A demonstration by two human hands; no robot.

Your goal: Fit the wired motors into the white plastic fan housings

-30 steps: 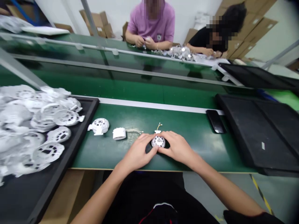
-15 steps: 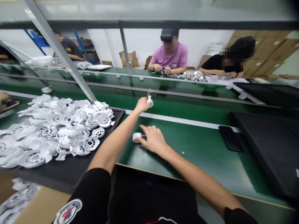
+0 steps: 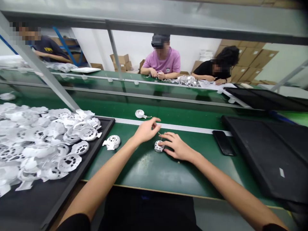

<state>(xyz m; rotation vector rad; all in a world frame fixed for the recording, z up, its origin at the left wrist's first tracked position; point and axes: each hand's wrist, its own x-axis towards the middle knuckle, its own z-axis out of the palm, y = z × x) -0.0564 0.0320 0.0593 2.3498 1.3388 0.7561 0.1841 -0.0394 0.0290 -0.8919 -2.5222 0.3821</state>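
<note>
Head view: the round white part (image 3: 159, 147) is touched by the loosely spread fingers of the right hand (image 3: 177, 147) on the near green bench (image 3: 144, 176); actual grip can't be told. Left hand (image 3: 147, 130) is half-curled, apparently empty, between it and the wired disc (image 3: 139, 114) farther off.

1. Left on the table (image 3: 144, 179): a tray (image 3: 26, 208) with a heap of parts (image 3: 45, 138) in it.
2. Just right of that tray: a loose part (image 3: 113, 142).
3. Middle: a round part (image 3: 157, 149) under the right hand's (image 3: 166, 144) fingers.
4. Behind it, beyond the strip (image 3: 128, 122): a wired part (image 3: 139, 114).
5. Right: a phone (image 3: 223, 142), just beside a second tray (image 3: 262, 160).
</note>
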